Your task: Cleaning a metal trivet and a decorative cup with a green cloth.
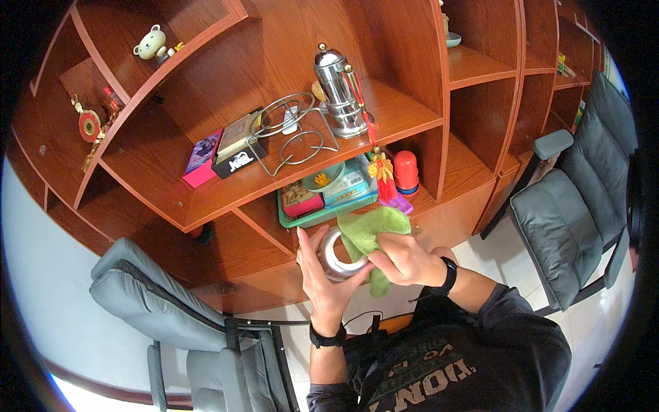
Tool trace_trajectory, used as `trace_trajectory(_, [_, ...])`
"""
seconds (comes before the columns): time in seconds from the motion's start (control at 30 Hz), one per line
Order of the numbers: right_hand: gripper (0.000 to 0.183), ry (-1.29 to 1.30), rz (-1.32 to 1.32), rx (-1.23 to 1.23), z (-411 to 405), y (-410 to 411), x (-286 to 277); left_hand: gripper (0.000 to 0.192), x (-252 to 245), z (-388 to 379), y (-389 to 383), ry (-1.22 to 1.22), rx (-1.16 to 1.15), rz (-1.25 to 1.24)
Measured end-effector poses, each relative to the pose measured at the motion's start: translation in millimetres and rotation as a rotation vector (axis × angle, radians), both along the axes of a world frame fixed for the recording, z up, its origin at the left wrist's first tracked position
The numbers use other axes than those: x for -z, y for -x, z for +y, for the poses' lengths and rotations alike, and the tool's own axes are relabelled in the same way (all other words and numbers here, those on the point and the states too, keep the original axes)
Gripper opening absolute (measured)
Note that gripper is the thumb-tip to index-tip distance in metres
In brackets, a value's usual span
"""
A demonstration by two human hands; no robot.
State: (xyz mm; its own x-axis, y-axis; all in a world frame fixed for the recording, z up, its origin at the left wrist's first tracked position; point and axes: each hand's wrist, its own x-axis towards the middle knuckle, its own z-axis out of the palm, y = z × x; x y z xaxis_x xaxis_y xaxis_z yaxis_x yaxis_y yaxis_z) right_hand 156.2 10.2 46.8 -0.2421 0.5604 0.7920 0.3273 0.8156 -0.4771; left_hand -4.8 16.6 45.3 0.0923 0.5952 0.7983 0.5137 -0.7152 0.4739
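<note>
My left hand (324, 288) grips a round silver metal ring-shaped piece (327, 257), with the fingers along its left side and the thumb below. A green cloth (373, 226) is pinched in my right hand (406, 260), and part of it lies against the right side of the metal piece. One end of the cloth hangs below my right hand. Both hands are in front of the wooden shelf unit. On the shelf beyond them are a shiny metal stovetop pot (342, 98) and a wire stand (293, 134).
A green plastic basket (309, 221) with boxes and a bowl sits on the lower shelf, beside a red container (406, 170). A red tassel (383, 180) hangs over the upper shelf's edge (309, 166). Grey padded chairs stand left (149, 293) and right (558, 216).
</note>
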Motion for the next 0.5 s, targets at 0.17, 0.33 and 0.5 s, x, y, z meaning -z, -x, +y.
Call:
trace_trajectory(0.17, [0.014,-0.055,0.019,0.039,-10,-2,20,0.111,-3,5,3,0.046,-0.039,-0.039])
trace_trajectory(0.33, [0.02,-0.147,-0.074,0.025,-9,0,23,0.098,-9,8,8,0.043,-0.132,0.043])
trace_trajectory(0.5, [0.024,-0.152,-0.151,-0.052,-8,10,4,0.083,-4,10,6,-0.006,-0.194,0.089])
